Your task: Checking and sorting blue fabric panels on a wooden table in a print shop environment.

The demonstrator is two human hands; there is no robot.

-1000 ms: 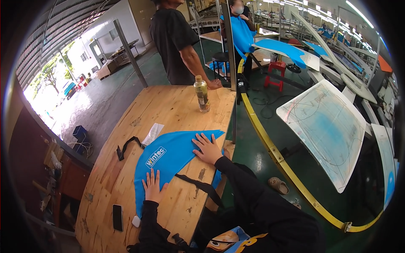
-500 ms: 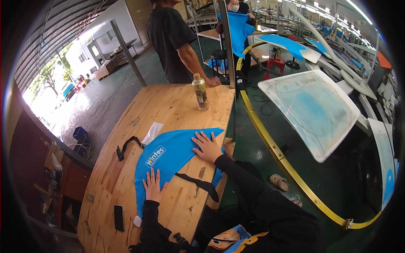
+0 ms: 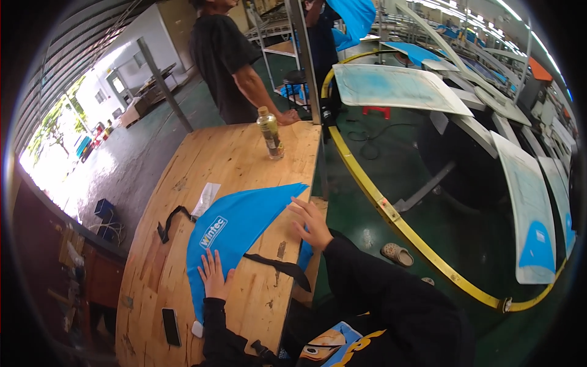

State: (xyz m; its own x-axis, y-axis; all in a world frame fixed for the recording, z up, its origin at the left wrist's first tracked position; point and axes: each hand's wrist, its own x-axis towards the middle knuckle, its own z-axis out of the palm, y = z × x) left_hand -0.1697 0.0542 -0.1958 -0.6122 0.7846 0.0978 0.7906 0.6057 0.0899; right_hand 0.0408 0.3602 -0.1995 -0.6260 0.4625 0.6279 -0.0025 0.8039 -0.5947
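Note:
A blue fabric piece (image 3: 244, 211) with a white printed logo lies spread on the wooden table, curved along its far side and tapering to a point at the right. My left hand (image 3: 214, 278) rests flat on its lower left part, fingers spread. At the near right edge, close to the pointed tip, is my right hand (image 3: 313, 225); its fingers are extended and apart, with nothing gripped. A black strap (image 3: 278, 265) runs from under the near edge. Another black strap (image 3: 173, 221) lies by the left edge, beside a small white label (image 3: 206, 199).
On the wooden table (image 3: 214, 150) stand a capped bottle (image 3: 271, 134) and a phone (image 3: 171, 326), with a small white case (image 3: 197, 329) near it. A person (image 3: 226, 67) leans at the far edge. Right of the table, a curved yellow rail (image 3: 367, 177) carries pale panels (image 3: 397, 88).
My right hand has drawn back from lying flat on the blue fabric to its near edge. My left hand stays on it. Beyond the table, the pale panels have shifted along the rail.

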